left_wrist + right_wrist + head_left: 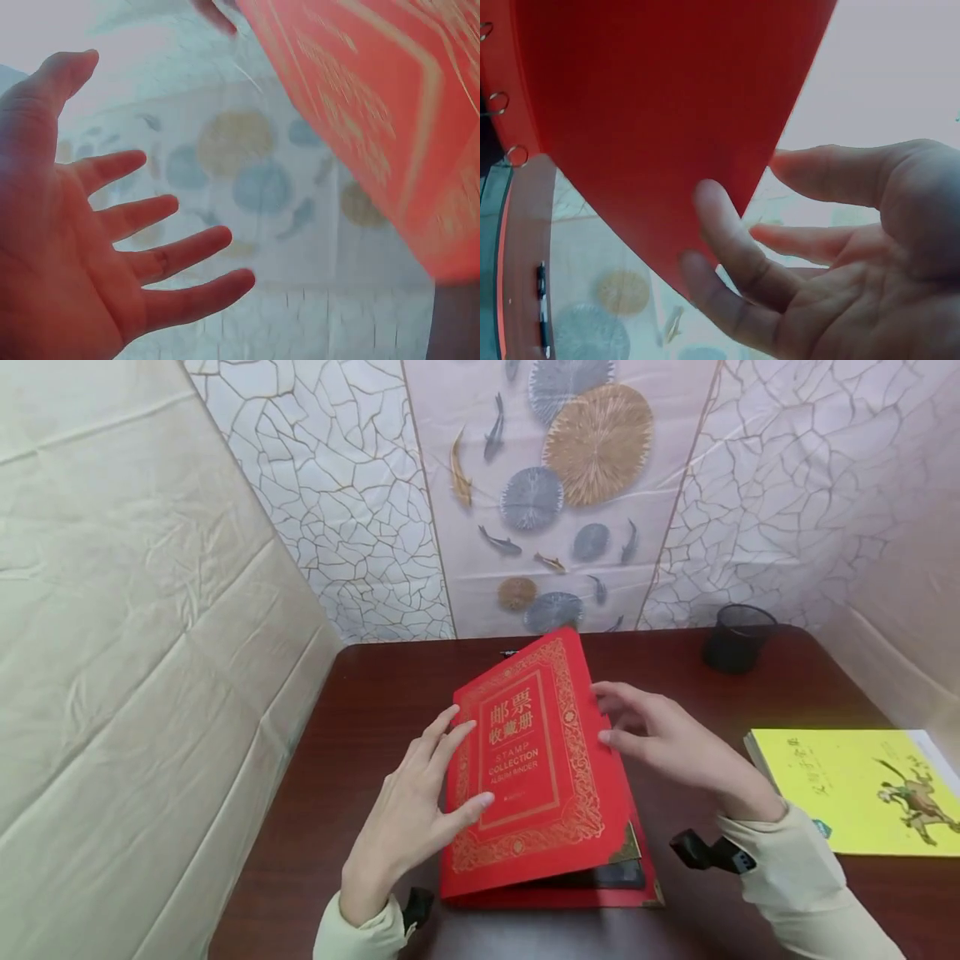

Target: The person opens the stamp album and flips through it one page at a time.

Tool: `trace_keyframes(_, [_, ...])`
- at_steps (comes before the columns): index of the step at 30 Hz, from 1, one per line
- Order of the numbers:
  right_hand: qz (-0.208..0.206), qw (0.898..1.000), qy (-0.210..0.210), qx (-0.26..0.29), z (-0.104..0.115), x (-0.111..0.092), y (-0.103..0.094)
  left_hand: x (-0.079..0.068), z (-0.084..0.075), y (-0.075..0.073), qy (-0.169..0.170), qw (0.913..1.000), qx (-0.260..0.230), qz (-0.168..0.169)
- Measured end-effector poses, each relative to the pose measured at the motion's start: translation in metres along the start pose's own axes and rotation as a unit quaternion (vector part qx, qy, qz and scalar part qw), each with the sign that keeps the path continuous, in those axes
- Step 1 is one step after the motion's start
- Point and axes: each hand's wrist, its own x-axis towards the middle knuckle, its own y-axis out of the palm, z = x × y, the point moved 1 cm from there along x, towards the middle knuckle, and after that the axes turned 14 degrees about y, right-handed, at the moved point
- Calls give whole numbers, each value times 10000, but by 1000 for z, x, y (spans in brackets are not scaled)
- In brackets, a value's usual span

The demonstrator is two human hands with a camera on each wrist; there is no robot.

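- Nearest to us are our two pale sleeves (813, 893), and past them our hands reach in from both sides.
- Our right hand (663, 731) has a light, narrow hold on the edge of the red stamp album (517, 760). The thumb touches the rim of its cover, and bent fingers sit against the inside. How hard we squeeze, we cannot tell.
- Our left hand (408, 802) is spread wide and holds nothing. From the left wrist it looks apart from the cover.
- The album lies in the middle of the dark table (375, 718), its cover leaning up, with the fold on the left.
- We think the step is to swing this cover. We cannot tell if it is going up or down, so we should go slowly and let it turn on its fold.
- The left hand would help most near the fold, so the album does not slide.
- Metal rings (499, 103) show inside by the fold. We should mind our fingers there.
- The metal corner (628, 845) looks hard and could pinch or scratch, so we should not let the cover drop.
- The yellow book (847, 785) is close to our right wrist. We should not bump it. The black cup (731, 652) is well away at the back.
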Motion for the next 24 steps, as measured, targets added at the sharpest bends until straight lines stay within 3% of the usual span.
trace_keyframes(5, [-81,9994,-232,263,11,4,6,3,-16,-5,192,9978,-601,202])
trace_keyframes(12, [71,9946,-692,764,28,11,16,8,-34,-13,820,9919,-912,328])
trace_keyframes(18, [103,9912,-1065,773,42,14,24,12,-44,-18,1300,9862,-994,271])
trace_keyframes(24, [109,9874,-1400,735,55,20,32,13,-48,-22,1678,9828,-769,111])
